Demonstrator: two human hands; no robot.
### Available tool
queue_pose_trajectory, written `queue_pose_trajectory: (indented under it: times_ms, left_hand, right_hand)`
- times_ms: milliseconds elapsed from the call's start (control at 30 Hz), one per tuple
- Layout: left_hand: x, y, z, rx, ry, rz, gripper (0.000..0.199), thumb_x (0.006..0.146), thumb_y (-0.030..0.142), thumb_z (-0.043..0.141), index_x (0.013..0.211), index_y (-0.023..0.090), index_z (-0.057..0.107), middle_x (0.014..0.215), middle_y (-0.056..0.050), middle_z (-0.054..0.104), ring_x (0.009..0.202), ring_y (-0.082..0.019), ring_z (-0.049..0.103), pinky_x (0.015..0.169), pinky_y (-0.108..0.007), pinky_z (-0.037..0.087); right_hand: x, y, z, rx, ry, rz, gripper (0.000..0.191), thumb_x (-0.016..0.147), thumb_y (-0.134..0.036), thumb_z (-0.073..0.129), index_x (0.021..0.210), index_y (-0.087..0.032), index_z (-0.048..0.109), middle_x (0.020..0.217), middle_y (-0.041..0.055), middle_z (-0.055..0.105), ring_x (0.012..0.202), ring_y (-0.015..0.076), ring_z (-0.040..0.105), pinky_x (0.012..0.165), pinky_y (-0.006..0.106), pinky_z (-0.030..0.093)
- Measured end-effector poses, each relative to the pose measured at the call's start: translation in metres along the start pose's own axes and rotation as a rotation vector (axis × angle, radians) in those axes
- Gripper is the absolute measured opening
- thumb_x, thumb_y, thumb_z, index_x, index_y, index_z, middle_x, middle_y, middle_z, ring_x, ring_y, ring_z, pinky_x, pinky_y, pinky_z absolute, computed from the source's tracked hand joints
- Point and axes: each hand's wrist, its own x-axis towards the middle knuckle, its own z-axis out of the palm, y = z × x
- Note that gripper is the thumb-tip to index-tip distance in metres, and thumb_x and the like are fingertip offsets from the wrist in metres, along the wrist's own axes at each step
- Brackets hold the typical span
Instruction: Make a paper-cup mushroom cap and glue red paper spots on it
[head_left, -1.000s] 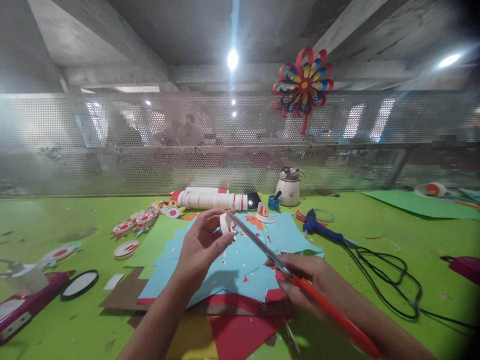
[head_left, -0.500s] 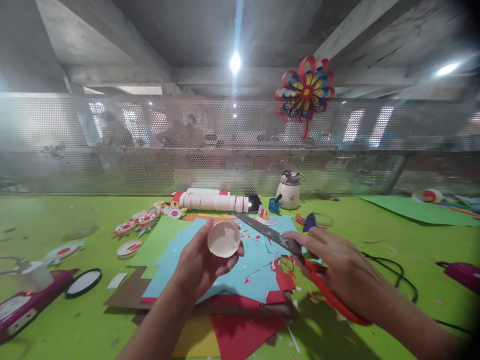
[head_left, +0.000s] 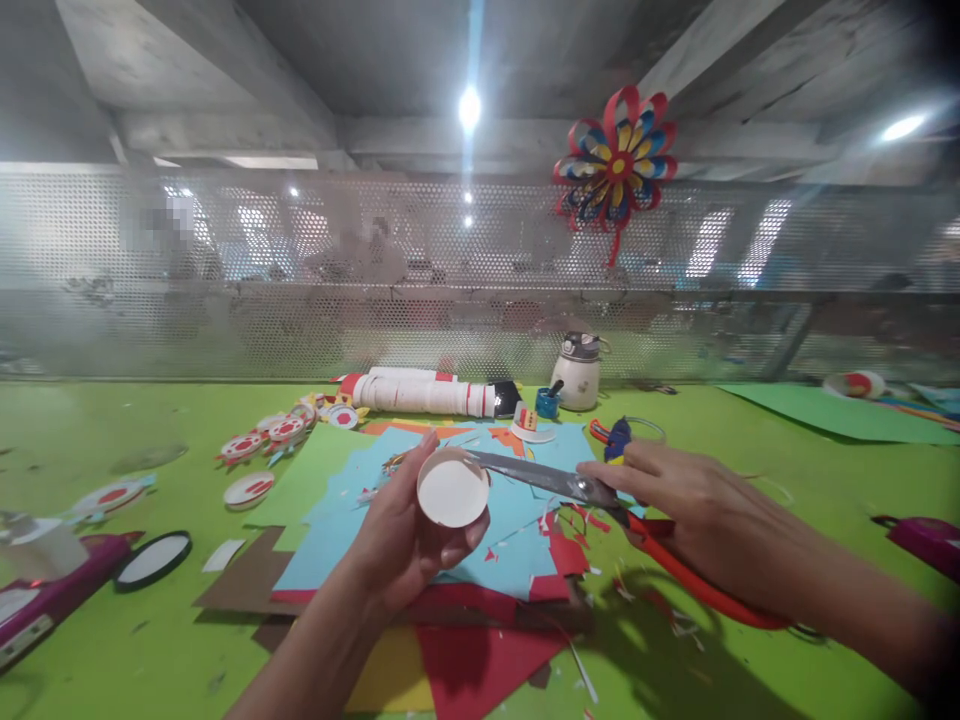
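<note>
My left hand (head_left: 401, 540) is closed round a small white paper cup piece (head_left: 453, 490), its round opening facing me. My right hand (head_left: 701, 515) grips the red handles of a pair of scissors (head_left: 540, 474). The blades look closed or nearly so, and their tip reaches the upper right rim of the cup piece; whether it touches, I cannot tell. Beneath both hands lies a stack of coloured paper, with a light blue sheet (head_left: 337, 540) on top and red paper (head_left: 480, 665) at the front. Small red and white scraps (head_left: 577, 520) are scattered beside it.
Behind the paper lie a white tube model (head_left: 424, 396), a blue jar (head_left: 547, 403) and a white bottle (head_left: 577, 375). Turtle-like paper pieces (head_left: 285, 430) and a black-rimmed disc (head_left: 154, 560) sit at left. A purple device (head_left: 60, 600) stands at far left; a paper flower (head_left: 619, 165) hangs above.
The scissors have swung in from the right, bringing their tip to the cup piece's rim. The cup piece has turned so more of its white inside faces me. The view has shifted slightly.
</note>
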Motion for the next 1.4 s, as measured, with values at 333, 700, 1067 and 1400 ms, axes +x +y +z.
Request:
queue_pose_trajectory:
  times_ms: [333,700,1067,1400]
  left_hand:
    - [0.000,-0.001,-0.003,0.036,-0.089,-0.031,0.047,0.089,0.055,0.039,0.083,0.014,0.061,0.053,-0.006,0.058,0.045,-0.010,0.050,0.033,-0.014,0.023]
    - [-0.002,-0.001,-0.001,-0.004,-0.059,-0.011,0.040,0.089,0.048,0.042,0.085,0.013,0.061,0.057,-0.007,0.058,0.048,-0.012,0.052,0.034,-0.015,0.028]
    - [-0.003,-0.001,0.001,-0.038,-0.018,-0.032,0.038,0.088,0.048,0.044,0.087,0.013,0.060,0.057,-0.007,0.057,0.047,-0.012,0.052,0.033,-0.015,0.025]
    - [-0.002,-0.001,0.000,-0.062,-0.057,-0.034,0.039,0.089,0.047,0.042,0.084,0.013,0.060,0.056,-0.006,0.055,0.046,-0.011,0.049,0.031,-0.014,0.021]
  right_hand:
    - [-0.002,0.005,0.001,0.153,-0.141,0.012,0.057,0.075,0.001,0.043,0.125,-0.022,0.057,0.090,0.0094,0.062,0.078,0.0216,0.060,0.065,0.034,0.049]
    - [-0.006,0.002,0.015,0.184,-0.150,0.049,0.054,0.077,0.002,0.042,0.125,-0.020,0.056,0.087,0.0082,0.060,0.074,0.0202,0.057,0.068,0.035,0.048]
    - [-0.009,-0.004,0.019,0.125,-0.045,0.029,0.046,0.078,-0.001,0.042,0.118,-0.018,0.059,0.078,0.0060,0.056,0.067,0.0187,0.052,0.061,0.032,0.042]
    - [-0.008,-0.009,0.017,0.041,0.052,-0.012,0.035,0.087,-0.009,0.036,0.109,-0.012,0.063,0.071,0.0064,0.053,0.060,0.0187,0.049,0.054,0.030,0.034]
